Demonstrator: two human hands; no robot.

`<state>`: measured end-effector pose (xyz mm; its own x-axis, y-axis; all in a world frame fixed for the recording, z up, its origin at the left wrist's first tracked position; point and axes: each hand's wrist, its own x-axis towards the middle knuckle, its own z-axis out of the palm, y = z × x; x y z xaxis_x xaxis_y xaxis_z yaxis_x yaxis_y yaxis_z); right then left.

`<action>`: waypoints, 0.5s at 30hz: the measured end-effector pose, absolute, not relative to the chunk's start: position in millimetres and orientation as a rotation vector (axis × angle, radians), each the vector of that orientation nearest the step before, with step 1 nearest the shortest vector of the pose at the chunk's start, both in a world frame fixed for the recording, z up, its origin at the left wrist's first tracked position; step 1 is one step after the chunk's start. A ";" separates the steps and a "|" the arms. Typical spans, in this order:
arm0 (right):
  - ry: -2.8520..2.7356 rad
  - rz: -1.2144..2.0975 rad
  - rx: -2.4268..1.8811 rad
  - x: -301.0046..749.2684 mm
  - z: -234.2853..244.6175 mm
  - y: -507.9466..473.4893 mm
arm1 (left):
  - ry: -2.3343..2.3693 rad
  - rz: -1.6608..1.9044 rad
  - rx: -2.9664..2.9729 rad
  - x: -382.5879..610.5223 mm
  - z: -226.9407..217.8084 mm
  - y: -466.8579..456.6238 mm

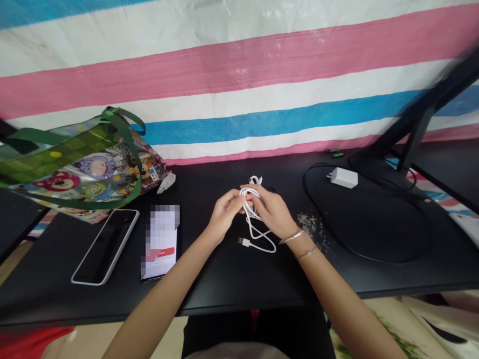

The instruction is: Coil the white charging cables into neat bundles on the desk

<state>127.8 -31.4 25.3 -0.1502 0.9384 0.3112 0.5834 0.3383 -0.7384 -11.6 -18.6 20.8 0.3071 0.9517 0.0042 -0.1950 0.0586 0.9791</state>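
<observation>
A white USB charging cable [256,235], looped into a loose coil, is held between both hands over the middle of the black table. My left hand [225,213] pinches the coil from the left with thumb and fingers. From the right, my right hand [274,209] grips the same loops, its fingers curled round them. The cable's USB plug [244,242] hangs toward me below the hands, near the tabletop. More of the white cable [256,180] shows just beyond my fingertips. My fingers hide part of the coil.
On the left lie a white-edged phone [106,247] and a phone with a lit screen [161,244], with a cartoon-print bag [93,172] behind them. A white charger [344,177], a black cable [337,244] and small pale crumbs [312,227] are on the right. The table's front edge [254,305] is near me.
</observation>
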 end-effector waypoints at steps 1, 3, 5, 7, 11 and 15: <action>-1.849 0.582 -1.349 128.1 25.6 -31.4 | 0.854 1.049 1.172 -11.8 20.6 -18.1; -1.871 0.579 -1.379 129.1 26.3 -31.4 | 0.855 1.047 1.168 -12.1 20.5 -17.8; -1.891 0.576 -1.407 130.4 26.9 -31.2 | 0.848 1.044 1.164 -11.9 20.4 -18.1; -1.907 0.567 -1.421 131.7 27.1 -30.8 | 0.841 1.042 1.166 -11.6 20.1 -18.6; -1.912 0.544 -1.442 133.0 26.7 -29.8 | 0.848 1.035 1.176 -11.7 18.9 -18.5; -1.913 0.545 -1.461 132.4 27.4 -29.6 | 0.856 1.025 1.183 -12.5 18.3 -18.1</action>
